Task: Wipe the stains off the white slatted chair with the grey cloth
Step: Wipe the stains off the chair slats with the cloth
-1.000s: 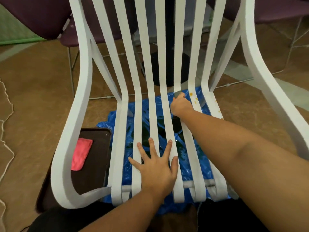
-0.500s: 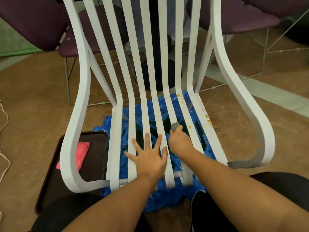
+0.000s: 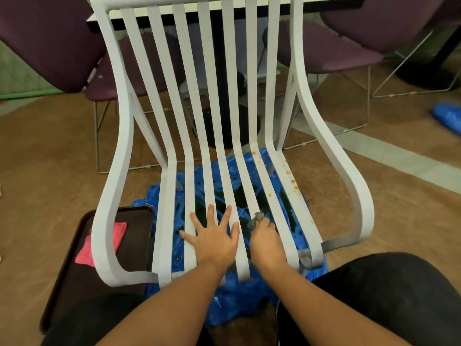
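The white slatted chair (image 3: pixel 331 156) stands in front of me, its seat slats running toward my knees. Orange stains (image 3: pixel 290 179) dot the right-hand slats near the back of the seat. My left hand (image 3: pixel 212 236) lies flat on the middle slats with fingers spread. Beside it, my right hand (image 3: pixel 268 239) grips the grey cloth (image 3: pixel 257 218), which pokes out at the fingertips against a slat near the seat's front. Most of the cloth is hidden inside the fist.
Blue plastic sheeting (image 3: pixel 237 300) covers the floor under the seat. A dark tray (image 3: pixel 72 268) with a pink cloth (image 3: pixel 104 242) sits at the left. Purple chairs (image 3: pixel 349 43) and a table pedestal (image 3: pixel 224 116) stand behind. Another blue item (image 3: pixel 447 117) lies far right.
My right hand has drawn the cloth back along the slat from near the backrest toward the seat's front. The left hand stays flat on the slats. The view has tilted upward.
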A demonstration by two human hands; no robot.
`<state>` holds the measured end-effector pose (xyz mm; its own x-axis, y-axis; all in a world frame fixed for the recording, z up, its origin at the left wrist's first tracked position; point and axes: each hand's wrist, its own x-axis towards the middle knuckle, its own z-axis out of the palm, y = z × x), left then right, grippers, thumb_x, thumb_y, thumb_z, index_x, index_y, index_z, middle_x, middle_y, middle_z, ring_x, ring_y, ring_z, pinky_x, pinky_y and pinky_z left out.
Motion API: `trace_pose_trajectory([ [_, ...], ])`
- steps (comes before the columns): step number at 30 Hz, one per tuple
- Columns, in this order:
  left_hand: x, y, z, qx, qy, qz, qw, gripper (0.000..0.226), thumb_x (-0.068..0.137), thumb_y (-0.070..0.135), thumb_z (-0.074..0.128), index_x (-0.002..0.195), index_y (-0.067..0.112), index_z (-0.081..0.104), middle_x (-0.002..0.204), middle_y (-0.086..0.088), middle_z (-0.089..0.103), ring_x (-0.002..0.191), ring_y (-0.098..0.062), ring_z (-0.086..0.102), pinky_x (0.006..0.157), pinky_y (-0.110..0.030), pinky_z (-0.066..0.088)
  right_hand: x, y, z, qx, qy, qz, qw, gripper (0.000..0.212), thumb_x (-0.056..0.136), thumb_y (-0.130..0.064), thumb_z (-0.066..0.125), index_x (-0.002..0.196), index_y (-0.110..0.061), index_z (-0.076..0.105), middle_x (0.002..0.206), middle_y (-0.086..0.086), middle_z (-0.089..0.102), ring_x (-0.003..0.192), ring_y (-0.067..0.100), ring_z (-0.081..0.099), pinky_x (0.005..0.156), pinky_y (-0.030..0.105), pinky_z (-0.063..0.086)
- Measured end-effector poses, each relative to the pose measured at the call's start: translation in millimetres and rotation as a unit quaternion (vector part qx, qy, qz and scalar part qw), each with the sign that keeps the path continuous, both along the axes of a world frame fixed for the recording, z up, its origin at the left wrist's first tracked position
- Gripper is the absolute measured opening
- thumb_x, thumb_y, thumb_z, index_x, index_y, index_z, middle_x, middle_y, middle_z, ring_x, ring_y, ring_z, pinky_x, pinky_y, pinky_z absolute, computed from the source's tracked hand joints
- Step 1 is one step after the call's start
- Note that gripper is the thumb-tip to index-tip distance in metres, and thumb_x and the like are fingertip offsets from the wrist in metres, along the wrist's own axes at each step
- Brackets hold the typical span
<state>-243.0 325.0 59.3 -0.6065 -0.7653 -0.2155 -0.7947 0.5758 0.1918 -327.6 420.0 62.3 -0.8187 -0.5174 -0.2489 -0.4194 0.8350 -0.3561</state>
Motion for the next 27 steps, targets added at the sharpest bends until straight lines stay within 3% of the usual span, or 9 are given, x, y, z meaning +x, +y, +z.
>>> trace_pose_trajectory([
  [2,0,0,1,0.000,0.003,0.000,1.000,0.055,0.099,0.068,0.010,0.152,0.060,-0.002,0.169,0.007,0.001,0.151,-0.045,-0.012,0.109,-0.079,0.003,0,0,6,-0.012,-0.005,0.001,1.000,0.031,0.100,-0.010,0.045,0.131,-0.007,0.042,0.125,0.011,0.056,0.104,0.021,0.064,0.083,0.026,0.052],
  [7,2,-1,1,0.003,0.006,0.000,1.000,0.056,0.098,0.069,0.009,0.152,0.059,-0.001,0.169,0.006,0.001,0.151,-0.044,-0.013,0.109,-0.079,0.002,-6,0,18,-0.012,0.015,0.005,1.000,0.030,0.101,-0.008,0.045,0.130,-0.008,0.045,0.124,0.011,0.060,0.105,0.024,0.064,0.085,0.030,0.051],
  [11,2,-1,1,0.003,0.006,0.000,1.000,0.056,0.098,0.069,0.009,0.152,0.059,-0.001,0.169,0.006,0.001,0.152,-0.044,-0.013,0.109,-0.079,0.002,-22,-5,39,-0.014,-0.071,-0.057,0.996,0.031,0.098,-0.007,0.052,0.129,-0.005,0.050,0.118,0.013,0.063,0.103,0.027,0.064,0.080,0.033,0.052],
  [15,1,-2,2,0.008,0.006,0.000,1.000,0.056,0.098,0.069,0.009,0.152,0.059,-0.003,0.169,0.007,0.000,0.151,-0.044,-0.014,0.109,-0.079,0.002,-52,-2,70,0.016,-0.135,-0.043,0.990,0.028,0.102,-0.008,0.042,0.122,0.004,0.057,0.122,0.021,0.062,0.112,0.035,0.060,0.075,0.030,0.039],
  [19,2,-1,3,0.009,0.010,0.002,1.000,0.057,0.099,0.069,0.012,0.153,0.058,0.000,0.169,0.007,0.001,0.152,-0.044,-0.014,0.109,-0.079,0.003,-76,2,103,-0.015,-0.122,-0.051,0.991,0.034,0.104,-0.010,0.034,0.121,0.008,0.057,0.122,0.027,0.060,0.115,0.042,0.057,0.086,0.039,0.045],
  [22,2,-1,3,0.010,0.013,0.002,1.000,0.057,0.098,0.069,0.012,0.153,0.058,0.000,0.169,0.008,0.001,0.152,-0.043,-0.013,0.110,-0.079,0.002,-88,5,119,-0.014,-0.084,-0.045,0.995,0.034,0.105,-0.012,0.033,0.118,0.008,0.058,0.118,0.028,0.060,0.112,0.042,0.057,0.081,0.038,0.042],
  [27,2,-1,3,0.013,0.013,0.003,1.000,0.057,0.098,0.069,0.012,0.153,0.058,0.000,0.169,0.008,0.001,0.152,-0.043,-0.013,0.110,-0.079,0.002,-80,4,110,0.093,-0.083,0.010,0.992,0.029,0.103,-0.011,0.039,0.126,-0.001,0.054,0.126,0.018,0.059,0.113,0.034,0.059,0.077,0.033,0.042],
])
